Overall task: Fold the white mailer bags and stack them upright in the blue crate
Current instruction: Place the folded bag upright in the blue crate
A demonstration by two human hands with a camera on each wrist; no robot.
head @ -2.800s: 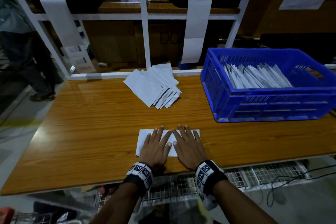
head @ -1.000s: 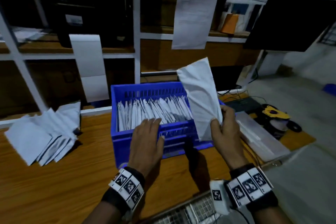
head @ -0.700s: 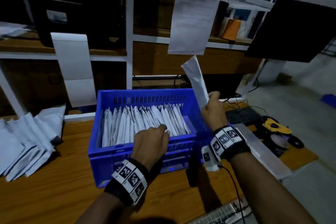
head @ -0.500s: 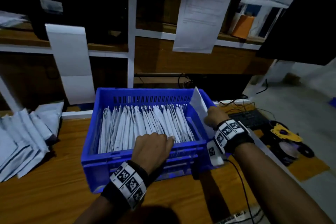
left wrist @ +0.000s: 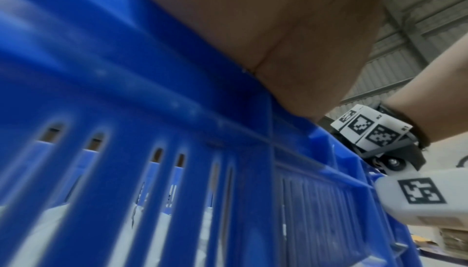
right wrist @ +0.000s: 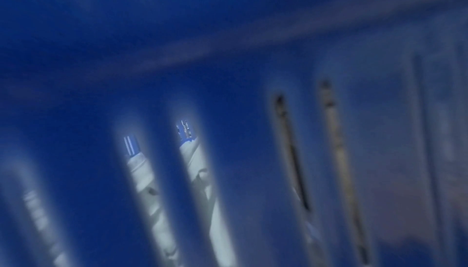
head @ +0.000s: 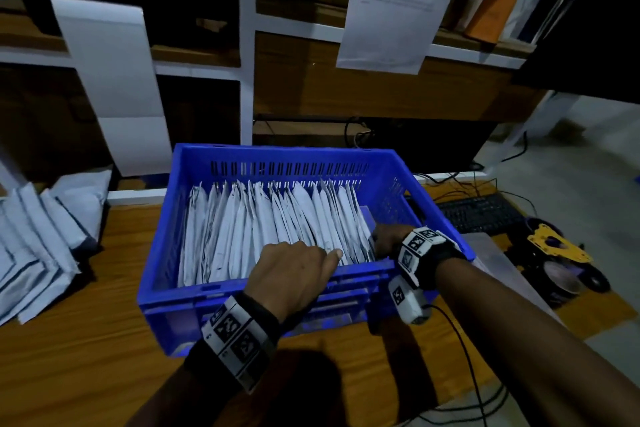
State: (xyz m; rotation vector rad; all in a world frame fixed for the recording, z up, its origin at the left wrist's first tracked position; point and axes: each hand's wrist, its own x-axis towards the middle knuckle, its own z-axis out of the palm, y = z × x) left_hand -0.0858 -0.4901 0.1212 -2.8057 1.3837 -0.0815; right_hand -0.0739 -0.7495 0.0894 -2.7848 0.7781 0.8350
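Observation:
The blue crate [head: 284, 152] stands on the wooden table, filled with a row of several folded white mailer bags [head: 263, 229] on edge. My left hand [head: 329, 255] lies over the near rim, fingers curled down onto the near ends of the bags. My right hand [head: 384, 236] is down inside the crate at the row's right end, gripping the folded mailer bag [head: 363, 218] it has slid in there; its fingers are hidden. In the left wrist view my palm [left wrist: 278, 21] sits on the crate wall [left wrist: 126, 111]. The blurred right wrist view shows bags [right wrist: 202, 171] through the crate's slots [right wrist: 228, 51].
A fanned pile of flat mailer bags [head: 41, 236] lies on the table [head: 86, 340] left of the crate. To the right are a black keyboard [head: 481, 215], a yellow tool [head: 554, 246] and cables [head: 460, 357]. White shelf posts [head: 247, 45] and hanging papers [head: 110, 80] stand behind.
The folded bag left the table, rose over the crate in my right hand, then went down into the row's right end. My left hand moved to the crate rim and stays there.

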